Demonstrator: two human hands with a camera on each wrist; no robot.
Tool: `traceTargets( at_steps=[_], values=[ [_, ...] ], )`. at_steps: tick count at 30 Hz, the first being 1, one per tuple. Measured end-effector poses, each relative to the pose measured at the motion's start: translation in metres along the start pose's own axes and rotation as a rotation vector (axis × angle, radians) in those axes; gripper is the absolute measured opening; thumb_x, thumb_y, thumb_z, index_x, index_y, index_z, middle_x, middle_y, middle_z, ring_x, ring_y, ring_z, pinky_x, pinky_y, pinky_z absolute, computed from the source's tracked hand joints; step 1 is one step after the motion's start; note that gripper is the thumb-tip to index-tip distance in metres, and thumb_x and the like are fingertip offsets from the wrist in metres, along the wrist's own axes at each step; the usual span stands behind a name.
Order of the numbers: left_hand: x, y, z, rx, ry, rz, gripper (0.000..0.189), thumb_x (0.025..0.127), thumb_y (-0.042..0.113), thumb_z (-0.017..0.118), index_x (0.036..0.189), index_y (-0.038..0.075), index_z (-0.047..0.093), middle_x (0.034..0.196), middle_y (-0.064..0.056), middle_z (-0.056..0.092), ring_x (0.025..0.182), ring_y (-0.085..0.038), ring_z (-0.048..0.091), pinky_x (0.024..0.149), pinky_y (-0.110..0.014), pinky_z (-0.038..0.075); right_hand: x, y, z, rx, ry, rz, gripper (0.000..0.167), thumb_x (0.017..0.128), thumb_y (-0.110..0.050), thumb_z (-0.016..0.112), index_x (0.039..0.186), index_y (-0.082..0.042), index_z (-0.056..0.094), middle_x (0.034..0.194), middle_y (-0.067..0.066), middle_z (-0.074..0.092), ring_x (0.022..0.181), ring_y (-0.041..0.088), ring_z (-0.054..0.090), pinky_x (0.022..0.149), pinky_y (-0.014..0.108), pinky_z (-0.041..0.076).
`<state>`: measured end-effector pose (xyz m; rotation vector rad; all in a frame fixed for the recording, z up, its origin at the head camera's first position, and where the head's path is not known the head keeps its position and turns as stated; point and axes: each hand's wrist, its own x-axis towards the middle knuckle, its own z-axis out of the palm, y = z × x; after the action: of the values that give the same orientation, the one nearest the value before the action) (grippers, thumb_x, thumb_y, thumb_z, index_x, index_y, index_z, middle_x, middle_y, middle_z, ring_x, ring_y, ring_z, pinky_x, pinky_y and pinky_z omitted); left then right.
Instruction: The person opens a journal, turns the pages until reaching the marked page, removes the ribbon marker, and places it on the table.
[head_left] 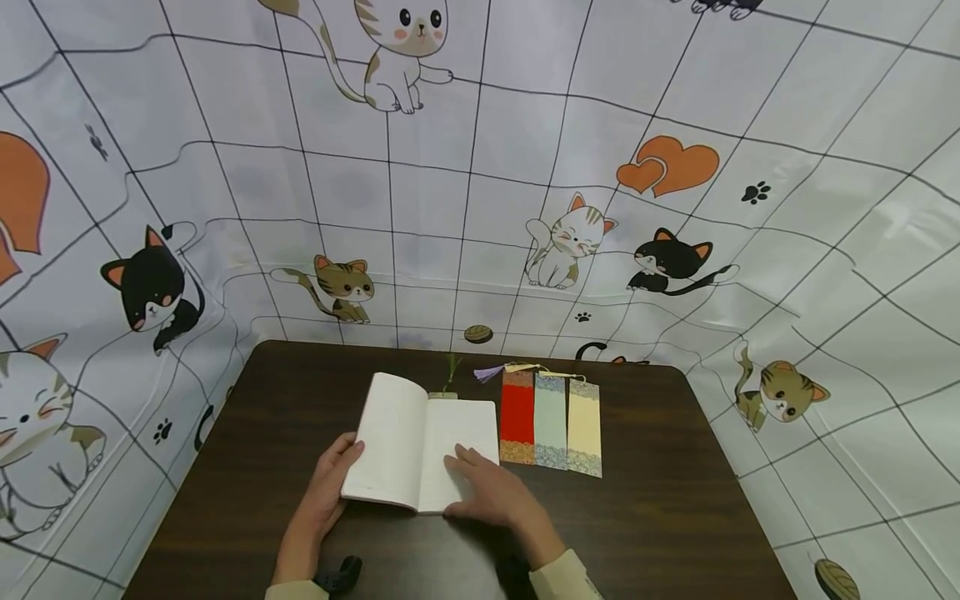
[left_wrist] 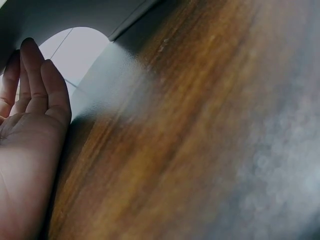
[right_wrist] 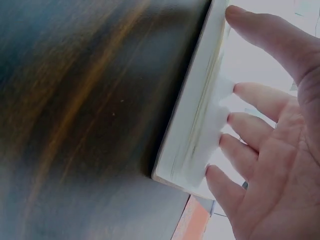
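A book with blank white pages lies open on the dark table, its left half raised. My left hand holds that left half at its outer edge, thumb over the page edge and fingers behind the cover; in the left wrist view the fingers reach up under the dark underside. My right hand rests its fingertips on the right page, fingers spread. In the right wrist view these fingertips press the page above a thick page block.
Right of the book lie a red bookmark, a pale green bookmark and a yellow bookmark, with tassels at the top. A green tassel sticks out behind the book, its bookmark mostly hidden. A cat-patterned white sheet surrounds the wooden table.
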<state>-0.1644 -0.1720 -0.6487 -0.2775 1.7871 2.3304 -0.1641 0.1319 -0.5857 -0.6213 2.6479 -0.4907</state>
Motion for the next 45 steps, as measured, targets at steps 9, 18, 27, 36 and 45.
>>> traceTargets(
  at_steps=[9, 18, 27, 36, 45],
  values=[
    [0.001, 0.002, 0.001, 0.005, -0.011, -0.002, 0.046, 0.114, 0.039, 0.056, 0.144, 0.004, 0.05, 0.107, -0.005, 0.072, 0.086, -0.018, 0.071, 0.075, -0.033, 0.059, -0.012, -0.004, -0.001, -0.079, 0.028, -0.04, 0.056, 0.099, -0.039, 0.078, 0.151, -0.024, 0.064, 0.165, -0.004, 0.053, 0.148, 0.02, 0.056, 0.116, 0.043, 0.05],
    [0.001, 0.004, 0.001, 0.007, 0.001, 0.003, 0.044, 0.113, 0.038, 0.057, 0.142, 0.005, 0.052, 0.107, -0.005, 0.071, 0.086, -0.019, 0.071, 0.074, -0.033, 0.059, -0.021, -0.006, 0.0, -0.183, 0.183, -0.134, 0.015, 0.099, -0.017, 0.079, 0.092, -0.023, 0.066, 0.086, -0.012, 0.066, 0.071, 0.006, 0.056, 0.065, 0.025, 0.05],
    [-0.001, 0.004, 0.0, 0.012, -0.005, -0.004, 0.046, 0.113, 0.039, 0.058, 0.143, 0.004, 0.051, 0.108, -0.005, 0.071, 0.087, -0.019, 0.071, 0.075, -0.033, 0.059, -0.021, -0.002, 0.009, -0.215, 0.256, -0.146, 0.01, 0.099, -0.017, 0.079, 0.094, -0.024, 0.073, 0.114, -0.009, 0.078, 0.09, 0.009, 0.071, 0.077, 0.029, 0.059],
    [-0.001, 0.002, -0.001, -0.006, 0.009, -0.016, 0.044, 0.113, 0.039, 0.058, 0.141, 0.006, 0.052, 0.107, -0.004, 0.072, 0.087, -0.018, 0.07, 0.075, -0.033, 0.059, -0.02, 0.005, 0.017, -0.297, 0.346, -0.187, 0.014, 0.095, -0.019, 0.084, 0.092, -0.025, 0.071, 0.102, -0.01, 0.074, 0.09, 0.01, 0.068, 0.085, 0.037, 0.058],
    [-0.001, 0.002, -0.002, -0.01, 0.006, 0.0, 0.041, 0.113, 0.037, 0.057, 0.139, 0.006, 0.054, 0.105, -0.003, 0.071, 0.086, -0.018, 0.07, 0.075, -0.033, 0.058, -0.022, 0.007, 0.007, -0.276, 0.489, -0.132, 0.05, 0.08, -0.019, 0.096, 0.124, -0.025, 0.071, 0.142, 0.001, 0.069, 0.128, 0.024, 0.067, 0.11, 0.054, 0.053]
  ],
)
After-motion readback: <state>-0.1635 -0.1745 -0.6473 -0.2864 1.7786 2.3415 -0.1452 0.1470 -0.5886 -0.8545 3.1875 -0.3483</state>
